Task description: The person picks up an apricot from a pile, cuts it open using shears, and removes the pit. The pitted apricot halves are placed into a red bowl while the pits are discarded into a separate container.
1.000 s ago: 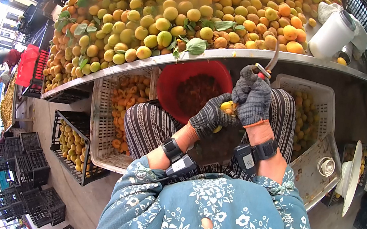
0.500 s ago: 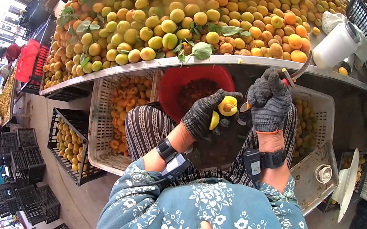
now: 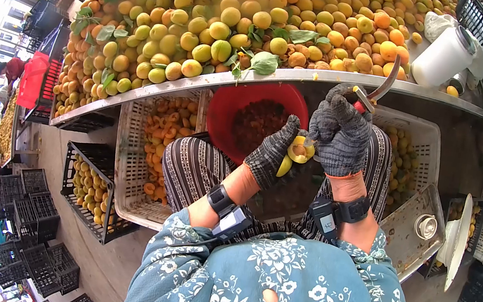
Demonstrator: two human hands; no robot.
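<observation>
My left hand (image 3: 272, 159), in a dark grey knitted glove, holds an apricot cut open, its two halves (image 3: 300, 150) apart with the brown stone showing in one. Close on its right, my gloved right hand (image 3: 343, 132) is closed around a tool with a red part and a curved blade (image 3: 387, 79) that points up. The right fingertips are at the edge of the cut fruit. Below the hands' far side stands a red basin (image 3: 222, 113) with dark reddish bits in it.
Whole apricots (image 3: 210, 26) cover the metal-edged table (image 3: 188, 86). Under it, a white crate (image 3: 125, 164) holds apricot halves; another crate (image 3: 432, 143) at right holds whole fruit. A black crate (image 3: 108, 212) stands left. A white jar (image 3: 444, 58) is on the table.
My right hand has moved left and slightly down, up to the cut apricot. The curved blade has shifted left with it. My left hand has turned slightly with the fruit.
</observation>
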